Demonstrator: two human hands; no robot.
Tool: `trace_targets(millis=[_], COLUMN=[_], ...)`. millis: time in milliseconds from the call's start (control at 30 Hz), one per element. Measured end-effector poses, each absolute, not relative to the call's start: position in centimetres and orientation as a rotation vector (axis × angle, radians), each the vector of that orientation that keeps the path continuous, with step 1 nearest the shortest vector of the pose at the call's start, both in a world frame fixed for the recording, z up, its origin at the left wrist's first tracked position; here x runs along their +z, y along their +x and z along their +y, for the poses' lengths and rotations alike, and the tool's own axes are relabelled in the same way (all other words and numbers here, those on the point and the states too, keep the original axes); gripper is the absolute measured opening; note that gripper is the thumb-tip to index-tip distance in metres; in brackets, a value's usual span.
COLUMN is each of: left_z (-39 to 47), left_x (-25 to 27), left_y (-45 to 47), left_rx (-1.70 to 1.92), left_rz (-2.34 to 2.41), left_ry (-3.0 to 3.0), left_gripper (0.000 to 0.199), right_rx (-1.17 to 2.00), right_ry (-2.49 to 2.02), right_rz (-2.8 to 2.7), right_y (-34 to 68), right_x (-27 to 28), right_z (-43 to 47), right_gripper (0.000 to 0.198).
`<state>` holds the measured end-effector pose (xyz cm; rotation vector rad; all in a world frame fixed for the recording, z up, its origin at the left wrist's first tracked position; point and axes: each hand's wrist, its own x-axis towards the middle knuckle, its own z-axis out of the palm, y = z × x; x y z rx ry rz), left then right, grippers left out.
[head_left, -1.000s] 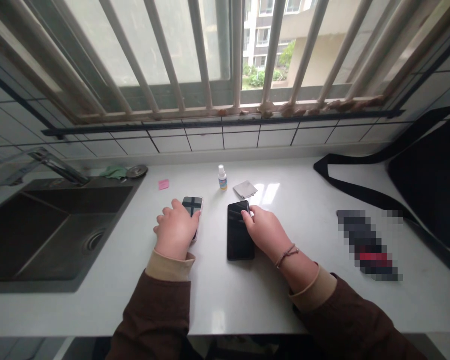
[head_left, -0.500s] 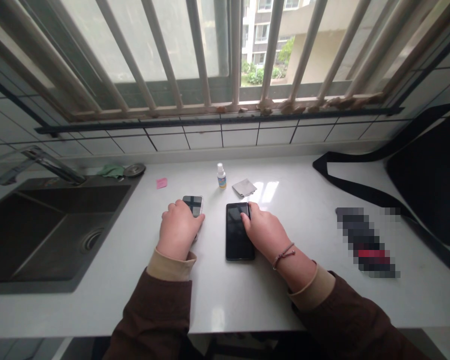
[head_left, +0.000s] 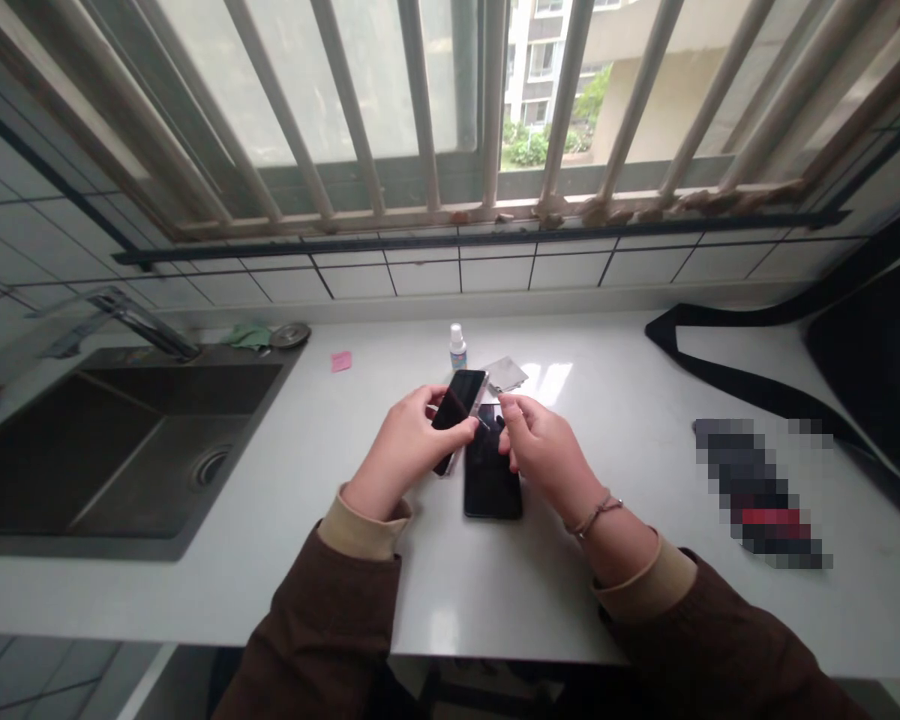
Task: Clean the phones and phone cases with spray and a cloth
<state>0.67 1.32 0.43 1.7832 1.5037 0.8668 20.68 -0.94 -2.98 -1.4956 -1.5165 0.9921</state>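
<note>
My left hand (head_left: 412,445) is closed around a smartphone (head_left: 459,405) in a clear case, held tilted above the counter. Its thumb lies along the phone's lower right side. Beneath and just right of it, a larger black phone (head_left: 493,480) lies flat, partly covered by the raised one. My right hand (head_left: 544,440) hovers over the flat phone's right edge with thumb and fingers pinched near the held phone's upper right side. Whatever small thing may be in that pinch is too small to name. A white spray bottle (head_left: 458,350) and a folded grey cloth (head_left: 507,374) are just behind.
On the left is a dark sink (head_left: 139,450) with a faucet (head_left: 142,325), a green cloth (head_left: 249,336) and a metal strainer lid (head_left: 290,335). A pink note (head_left: 341,361) lies on the white counter (head_left: 330,600). A black bag (head_left: 870,330) with its strap sits right, near a blurred-out dark object (head_left: 761,490).
My left hand has lifted the smaller phone and brought it rightward over the larger one. My right hand has let go of the larger phone and risen into a pinch. The view has shifted slightly.
</note>
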Motion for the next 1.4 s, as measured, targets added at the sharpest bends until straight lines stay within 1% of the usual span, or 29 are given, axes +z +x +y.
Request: trace_targets(millis=[67, 100, 233, 333, 367, 433, 533, 633, 867, 1133, 1400], left_z=[0.8, 0.6, 0.2, 0.4, 0.5, 0.8, 1.3, 1.4, 1.3, 1.5, 1.4], left_x=[0.1, -0.1, -0.4, -0.3, -0.3, -0.2, -0.2, -0.3, -0.3, -0.7, -1.0], left_y=[1.5, 1.9, 2.5, 2.2, 2.1, 1.9, 1.6, 1.5, 1.3, 1.3, 1.5], left_rx=[0.869, 0.863, 0.873, 0.895, 0.908, 0.961, 0.997, 0.962, 0.938, 0.969, 1.009], left_rz=[1.463, 1.458, 1.444, 1.360, 1.329, 1.250, 1.082, 1.009, 0.999, 1.023, 1.079], left_ry=[1.831, 1.865, 1.942, 1.896, 1.827, 1.590, 1.183, 1.006, 1.046, 1.058, 1.085], left_gripper=[0.050, 0.050, 0.049, 0.058, 0.061, 0.059, 0.058, 0.057, 0.058, 0.054, 0.053], right_rx=[1.218, 1.275, 1.293, 1.249, 1.236, 1.269, 1.457, 1.582, 1.667, 1.686, 1.692], right_ry=[-1.357, -1.311, -1.307, -1.332, -1.314, -1.231, -1.053, -0.937, -0.889, -0.859, -0.886], right_rz=[-1.418, -1.396, -1.397, -1.361, -1.335, -1.244, -1.094, -1.091, -1.079, -1.093, -1.103], right_y=[20.4, 20.3, 20.2, 20.5, 20.6, 20.6, 20.4, 20.1, 20.3, 20.1, 19.7], right_x=[-3.2, -3.2, -3.3, -3.0, -2.9, -2.7, -2.4, -2.5, -2.9, -2.7, -2.4], right_z=[-0.9, -0.9, -0.9, -0.9, -0.9, -1.0, -1.3, -1.6, -1.7, -1.7, -1.8], right_gripper=[0.054, 0.051, 0.037, 0.034, 0.033, 0.031, 0.028, 0.032, 0.036, 0.037, 0.043])
